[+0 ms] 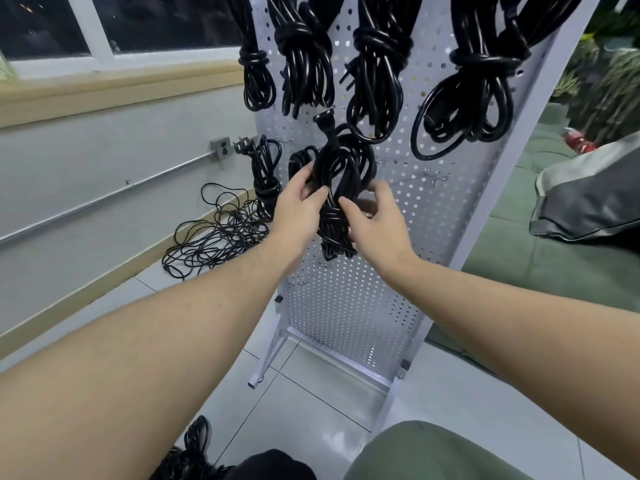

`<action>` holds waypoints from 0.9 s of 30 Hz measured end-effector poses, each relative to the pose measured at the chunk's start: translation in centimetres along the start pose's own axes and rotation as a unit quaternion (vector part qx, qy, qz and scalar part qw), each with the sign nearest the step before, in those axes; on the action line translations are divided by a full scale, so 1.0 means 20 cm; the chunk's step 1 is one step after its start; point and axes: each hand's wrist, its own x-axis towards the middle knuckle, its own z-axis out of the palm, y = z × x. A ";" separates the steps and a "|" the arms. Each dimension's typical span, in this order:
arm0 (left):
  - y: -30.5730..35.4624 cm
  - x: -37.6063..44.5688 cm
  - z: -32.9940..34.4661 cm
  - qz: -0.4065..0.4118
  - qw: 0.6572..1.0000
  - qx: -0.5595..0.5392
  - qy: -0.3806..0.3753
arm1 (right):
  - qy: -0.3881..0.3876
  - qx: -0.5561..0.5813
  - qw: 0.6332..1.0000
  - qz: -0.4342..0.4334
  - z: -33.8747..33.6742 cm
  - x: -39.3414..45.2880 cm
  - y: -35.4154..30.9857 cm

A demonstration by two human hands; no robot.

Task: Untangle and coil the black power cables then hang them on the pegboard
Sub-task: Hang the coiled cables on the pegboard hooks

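Note:
A coiled black power cable (341,168) with a wrapped waist is held against the white pegboard (349,306) at mid height. My left hand (298,211) grips its left side and my right hand (372,220) grips its right side near the wrap. Its plug (323,120) points up. Several coiled cables (304,57) hang from the board's upper rows. Another coil (266,174) hangs at the board's left edge. A tangled heap of thin black cable (214,244) lies on the floor by the wall. More cable (190,452) lies at the bottom near my knee.
Bare metal hooks (437,177) stick out of the board to the right of my hands. A wall socket (221,150) and conduit run along the left wall. A green sofa (540,258) with a grey cushion (588,199) stands right of the pegboard's frame.

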 end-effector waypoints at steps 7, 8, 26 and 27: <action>0.01 -0.01 0.03 0.017 1.000 0.013 -0.004 | 0.018 -0.005 1.000 -0.012 -0.04 -0.02 0.02; 0.01 -0.01 0.03 0.017 1.000 0.014 -0.004 | 0.018 -0.009 1.000 -0.010 -0.04 -0.02 0.03; -0.10 -0.01 0.04 -0.023 0.990 0.137 -0.030 | -0.018 -0.042 0.995 0.094 -0.03 -0.10 0.09; -0.12 -0.05 0.01 -0.022 0.988 0.150 -0.033 | -0.009 -0.038 0.994 0.101 -0.02 -0.15 0.13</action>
